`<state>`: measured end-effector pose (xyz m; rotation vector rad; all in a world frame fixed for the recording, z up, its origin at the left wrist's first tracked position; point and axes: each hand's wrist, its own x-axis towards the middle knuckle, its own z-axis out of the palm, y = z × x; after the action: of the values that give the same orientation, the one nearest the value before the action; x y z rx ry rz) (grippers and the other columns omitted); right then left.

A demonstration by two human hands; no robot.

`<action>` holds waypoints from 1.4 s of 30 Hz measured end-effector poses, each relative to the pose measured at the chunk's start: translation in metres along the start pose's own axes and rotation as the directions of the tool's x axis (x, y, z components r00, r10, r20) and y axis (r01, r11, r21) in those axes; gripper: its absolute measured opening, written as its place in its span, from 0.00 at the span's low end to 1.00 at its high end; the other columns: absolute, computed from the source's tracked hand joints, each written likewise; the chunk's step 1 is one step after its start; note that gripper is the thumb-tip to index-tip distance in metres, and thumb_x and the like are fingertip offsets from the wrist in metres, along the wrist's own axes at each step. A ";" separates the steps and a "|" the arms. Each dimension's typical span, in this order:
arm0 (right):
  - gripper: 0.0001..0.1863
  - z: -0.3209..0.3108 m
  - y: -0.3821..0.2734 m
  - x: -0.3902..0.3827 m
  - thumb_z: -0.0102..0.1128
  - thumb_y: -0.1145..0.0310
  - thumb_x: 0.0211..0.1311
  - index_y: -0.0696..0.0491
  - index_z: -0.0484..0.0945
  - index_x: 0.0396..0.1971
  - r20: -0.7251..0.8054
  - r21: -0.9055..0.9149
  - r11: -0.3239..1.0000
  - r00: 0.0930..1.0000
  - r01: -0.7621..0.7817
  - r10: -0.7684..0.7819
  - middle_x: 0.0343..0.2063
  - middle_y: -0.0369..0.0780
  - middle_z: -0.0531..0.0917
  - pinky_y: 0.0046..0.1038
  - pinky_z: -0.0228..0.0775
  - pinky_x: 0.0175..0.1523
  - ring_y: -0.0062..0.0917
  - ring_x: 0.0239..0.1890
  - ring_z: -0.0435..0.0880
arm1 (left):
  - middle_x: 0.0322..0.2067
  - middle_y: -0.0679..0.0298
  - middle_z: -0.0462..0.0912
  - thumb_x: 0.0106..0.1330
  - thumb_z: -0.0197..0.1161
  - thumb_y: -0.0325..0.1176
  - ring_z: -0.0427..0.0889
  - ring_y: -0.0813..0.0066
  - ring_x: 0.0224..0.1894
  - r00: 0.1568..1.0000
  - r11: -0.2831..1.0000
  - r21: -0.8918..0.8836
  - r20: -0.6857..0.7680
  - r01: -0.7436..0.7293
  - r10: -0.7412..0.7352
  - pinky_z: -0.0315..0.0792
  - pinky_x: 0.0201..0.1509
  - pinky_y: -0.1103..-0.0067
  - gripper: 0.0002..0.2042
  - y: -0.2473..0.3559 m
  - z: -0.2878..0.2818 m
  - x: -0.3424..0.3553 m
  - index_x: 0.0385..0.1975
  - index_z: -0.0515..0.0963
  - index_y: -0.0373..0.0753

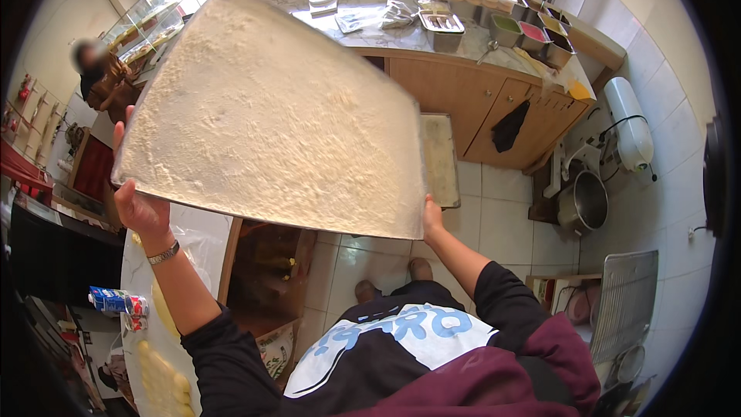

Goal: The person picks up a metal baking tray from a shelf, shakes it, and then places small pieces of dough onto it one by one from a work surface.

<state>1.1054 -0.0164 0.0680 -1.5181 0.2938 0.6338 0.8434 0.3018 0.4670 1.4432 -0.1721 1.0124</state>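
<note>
I hold up a large metal tray (270,116) covered in an uneven pale, powdery or crumbly layer, tilted and filling the upper middle of the view. My left hand (143,208) grips its near left corner, a steel watch on that wrist. My right hand (431,220) grips the near right corner, fingers mostly hidden by the tray. Behind its right side, a second, smaller tray (441,174) shows low down. Under the left side, a worktop (202,222) holds plastic film and pale yellow pieces that look like dough (162,371).
A back counter (363,31) with metal tubs and containers sits over wooden cupboards. A stand mixer (627,127), steel bowl (583,201) and wire rack (621,301) line the right wall. A co-worker (104,85) stands upper left by a glass case (139,23). Cartons (116,301) lie left.
</note>
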 end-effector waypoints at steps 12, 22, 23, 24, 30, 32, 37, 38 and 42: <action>0.36 -0.097 -0.049 -0.044 0.36 0.43 0.71 0.65 0.72 0.51 0.317 -0.186 0.927 0.873 -0.325 0.369 0.47 0.47 0.80 0.32 0.72 0.51 0.31 0.49 0.80 | 0.35 0.61 0.66 0.51 0.47 0.35 0.59 0.57 0.65 0.918 0.980 0.170 -0.362 -0.108 0.164 0.48 0.70 0.54 0.09 -0.051 -0.024 -0.013 0.30 0.64 0.39; 0.32 -0.132 -0.137 0.021 0.39 0.44 0.71 0.61 0.77 0.47 0.284 -0.523 0.815 0.850 -0.250 0.444 0.43 0.43 0.82 0.27 0.70 0.48 0.25 0.41 0.81 | 0.28 0.65 0.61 0.51 0.47 0.33 0.66 0.67 0.48 0.902 0.957 0.247 -0.363 -0.149 0.234 0.51 0.70 0.61 0.06 -0.104 0.037 0.021 0.26 0.61 0.42; 0.32 -0.133 -0.143 0.028 0.40 0.44 0.71 0.61 0.77 0.47 0.303 -0.535 0.807 0.835 -0.251 0.460 0.43 0.43 0.82 0.26 0.70 0.49 0.25 0.41 0.80 | 0.27 0.65 0.60 0.51 0.47 0.34 0.66 0.69 0.44 0.898 0.956 0.254 -0.373 -0.145 0.235 0.51 0.70 0.62 0.06 -0.109 0.041 0.023 0.26 0.60 0.42; 0.32 -0.132 -0.148 0.037 0.40 0.44 0.71 0.61 0.77 0.46 0.321 -0.548 0.798 0.818 -0.251 0.477 0.42 0.43 0.82 0.26 0.69 0.49 0.25 0.41 0.80 | 0.27 0.65 0.60 0.51 0.47 0.33 0.66 0.69 0.44 0.892 0.955 0.258 -0.383 -0.145 0.239 0.51 0.69 0.62 0.05 -0.115 0.044 0.027 0.25 0.60 0.42; 0.34 -0.094 -0.163 0.077 0.41 0.44 0.70 0.63 0.74 0.50 0.426 -0.547 0.820 0.788 -0.168 0.445 0.46 0.45 0.80 0.27 0.65 0.54 0.27 0.47 0.76 | 0.27 0.66 0.60 0.51 0.47 0.31 0.65 0.69 0.42 0.824 0.939 0.317 -0.492 -0.131 0.281 0.53 0.68 0.63 0.04 -0.135 0.043 0.060 0.23 0.59 0.42; 0.32 -0.095 -0.167 0.071 0.42 0.44 0.70 0.62 0.75 0.49 0.444 -0.588 0.804 0.795 -0.091 0.414 0.44 0.43 0.81 0.24 0.66 0.53 0.24 0.46 0.76 | 0.27 0.66 0.61 0.51 0.47 0.31 0.65 0.69 0.42 0.847 0.933 0.343 -0.457 -0.114 0.271 0.55 0.67 0.64 0.04 -0.125 0.034 0.066 0.23 0.59 0.42; 0.30 -0.156 -0.196 0.059 0.44 0.44 0.70 0.59 0.79 0.45 0.465 -0.624 0.781 0.810 0.013 0.357 0.39 0.39 0.82 0.22 0.67 0.48 0.18 0.40 0.76 | 0.29 0.66 0.64 0.55 0.46 0.32 0.67 0.71 0.44 0.877 0.952 0.285 -0.423 -0.108 0.227 0.55 0.67 0.66 0.04 -0.088 0.111 0.076 0.24 0.60 0.42; 0.30 -0.156 -0.197 0.062 0.44 0.44 0.70 0.59 0.80 0.45 0.458 -0.629 0.777 0.800 -0.017 0.387 0.38 0.38 0.82 0.22 0.67 0.47 0.18 0.39 0.76 | 0.30 0.66 0.64 0.56 0.45 0.32 0.66 0.71 0.45 0.870 0.941 0.317 -0.423 -0.121 0.254 0.55 0.67 0.66 0.03 -0.071 0.142 0.080 0.25 0.60 0.42; 0.29 -0.126 -0.160 0.112 0.45 0.44 0.69 0.57 0.79 0.47 0.458 -0.534 0.828 0.764 -0.172 0.454 0.36 0.36 0.82 0.23 0.68 0.44 0.17 0.37 0.77 | 0.30 0.64 0.65 0.57 0.46 0.29 0.66 0.70 0.44 0.834 0.915 0.399 -0.487 -0.052 0.260 0.56 0.64 0.69 0.02 -0.127 0.138 0.138 0.27 0.64 0.38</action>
<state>1.3103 -0.1059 0.1311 -1.6533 -0.0788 1.4964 1.0732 0.2705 0.4907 1.4349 0.3321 1.6164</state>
